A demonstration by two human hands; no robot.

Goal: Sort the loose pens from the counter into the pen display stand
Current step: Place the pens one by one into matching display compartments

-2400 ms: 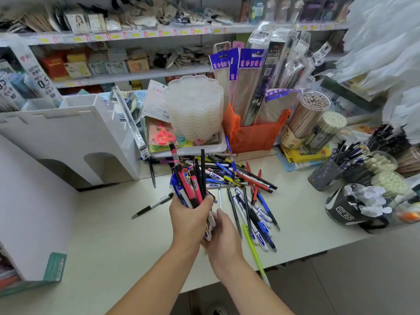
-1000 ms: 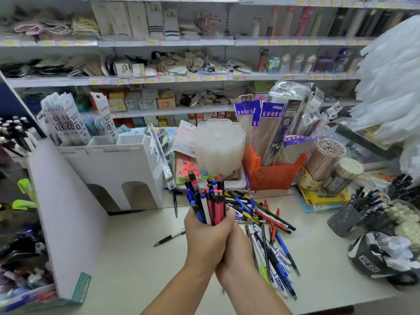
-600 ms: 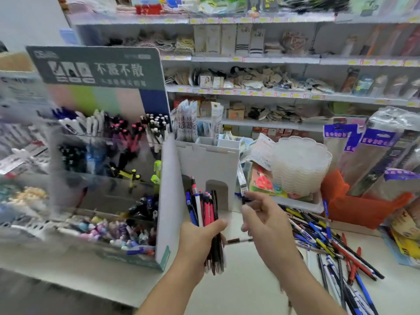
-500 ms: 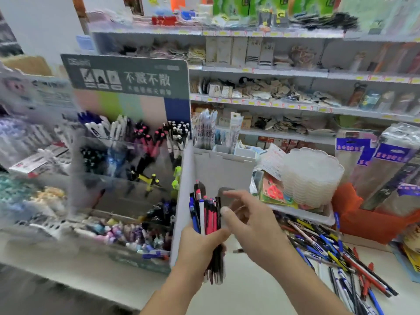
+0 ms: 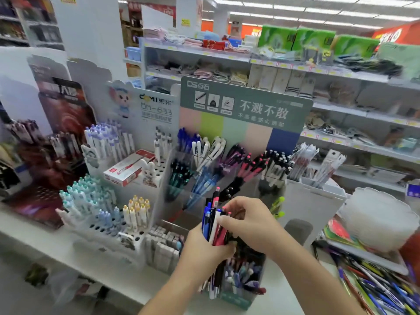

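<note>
Now my left hand [image 5: 204, 244] clasps the bundle of pens [image 5: 214, 220] upright at the frame's centre, before the pen display stand [image 5: 245, 110], so my right hand [image 5: 252, 223] pinches one tip to choose it. More loose pens [image 5: 377, 285] lie on the counter [image 5: 279, 289], lower right.

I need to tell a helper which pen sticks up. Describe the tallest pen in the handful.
Start at the green-headed pen display stand. Before it, the left hand grips a bundle of pens. The pink-tipped pen stands highest.
</note>
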